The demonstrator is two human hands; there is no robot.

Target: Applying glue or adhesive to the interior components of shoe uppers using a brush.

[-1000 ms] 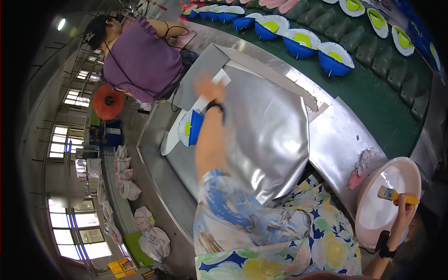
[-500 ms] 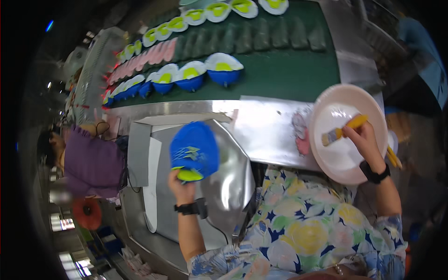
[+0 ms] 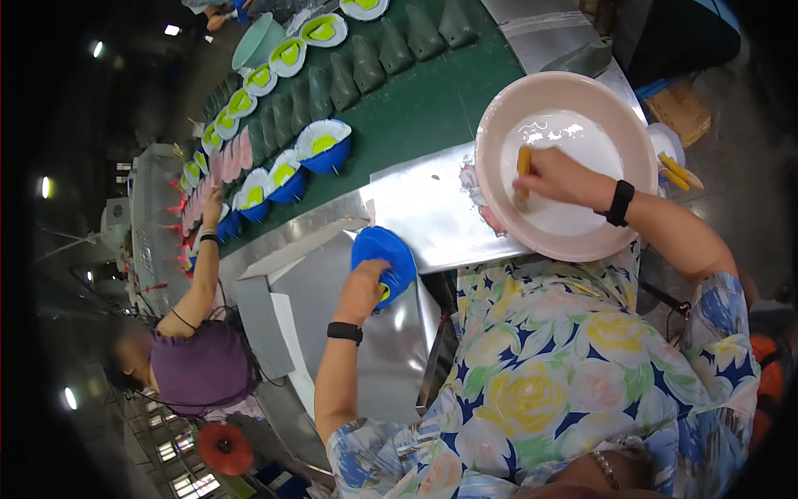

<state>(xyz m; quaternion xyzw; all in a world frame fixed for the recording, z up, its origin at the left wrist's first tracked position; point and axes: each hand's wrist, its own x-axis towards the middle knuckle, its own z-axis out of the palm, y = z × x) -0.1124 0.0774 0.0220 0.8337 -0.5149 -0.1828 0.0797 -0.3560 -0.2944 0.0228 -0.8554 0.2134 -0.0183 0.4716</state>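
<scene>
My left hand [image 3: 364, 291] is closed on a blue shoe upper [image 3: 389, 249] with a bit of lime yellow showing by the fingers. It is held over a grey metal surface. On the right, my right hand [image 3: 561, 177] grips a paintbrush by its yellow handle [image 3: 524, 161]. The brush points down inside a large pale pink basin [image 3: 492, 133], its bristles at the white liquid [image 3: 573, 212] near the basin's left side. My fingers partly hide the brush.
A green conveyor belt [image 3: 432, 100] carries blue-and-white uppers [image 3: 326, 148], dark green shoe lasts [image 3: 366, 75] and pink pieces [image 3: 239, 154]. A mint bowl [image 3: 259, 41] stands beyond. A person in purple [image 3: 204, 366] reaches to the belt at left. More yellow-handled tools [image 3: 680, 170] lie right of the basin.
The brush has gone from tilted above the white liquid to upright, down at it. The blue upper has turned in my left hand and come closer to the basin. My view has shifted.
</scene>
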